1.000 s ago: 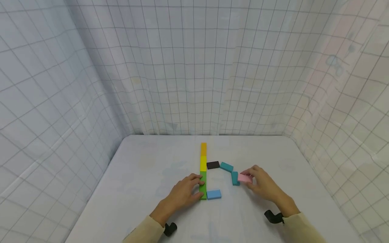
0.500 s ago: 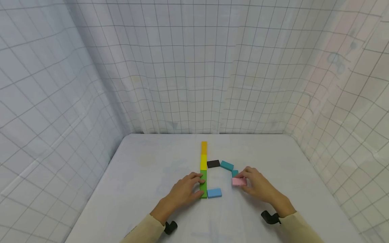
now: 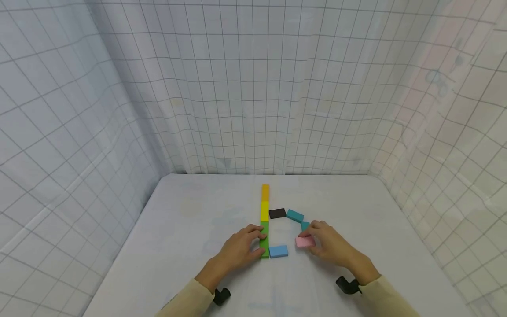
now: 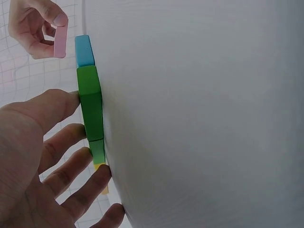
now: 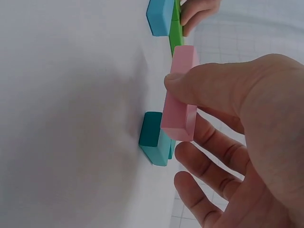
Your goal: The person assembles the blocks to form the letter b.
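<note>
My right hand [image 3: 330,244] pinches a pink block [image 3: 305,242] between thumb and fingers, raised above the table in the right wrist view. Just beyond it lies a teal block [image 3: 305,226], partly hidden by the hand, with another teal block [image 3: 295,215] slanting off its far end. With spread, fairly straight fingers, my left hand [image 3: 239,248] touches the left side of the green blocks [image 4: 90,104]. A light blue block [image 3: 278,251] lies against the right side of this green part, at its near end.
Yellow [image 3: 265,211] and orange [image 3: 266,192] blocks continue the straight row away from me. A black block [image 3: 277,213] runs from the yellow one toward the teal pair. Gridded white curtains [image 3: 253,110] surround the white table [image 3: 190,198].
My right hand has carried the pink block left and nearer to me, from beside the near teal block to a spot by its near end. My left hand has stayed put on the green blocks.
</note>
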Demonstrator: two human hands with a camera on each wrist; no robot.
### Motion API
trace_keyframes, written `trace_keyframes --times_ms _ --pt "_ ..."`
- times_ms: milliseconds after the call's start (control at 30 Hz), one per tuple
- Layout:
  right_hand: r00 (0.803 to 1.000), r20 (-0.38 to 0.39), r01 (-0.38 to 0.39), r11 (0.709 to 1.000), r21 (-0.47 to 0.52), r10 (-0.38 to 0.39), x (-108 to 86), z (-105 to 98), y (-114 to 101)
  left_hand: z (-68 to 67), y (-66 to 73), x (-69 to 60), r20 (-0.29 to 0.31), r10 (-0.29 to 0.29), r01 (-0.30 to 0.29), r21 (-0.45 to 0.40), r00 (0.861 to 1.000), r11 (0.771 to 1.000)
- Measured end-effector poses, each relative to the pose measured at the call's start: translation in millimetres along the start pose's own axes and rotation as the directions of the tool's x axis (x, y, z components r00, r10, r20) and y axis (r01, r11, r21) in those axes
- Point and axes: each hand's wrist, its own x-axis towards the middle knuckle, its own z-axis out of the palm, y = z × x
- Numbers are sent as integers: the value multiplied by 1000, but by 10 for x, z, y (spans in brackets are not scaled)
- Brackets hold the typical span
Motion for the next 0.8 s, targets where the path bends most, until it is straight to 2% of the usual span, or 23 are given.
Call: trace_keyframes --times_ms 400,800 --pt "999 28 -16 999 -31 17 51 77 -72 2 -11 6 2 6 -6 5 1000 1000" --pt "998 19 63 997 -50 -62 107 137 -62 13 -15 11 5 -5 5 -2 1000 1000"
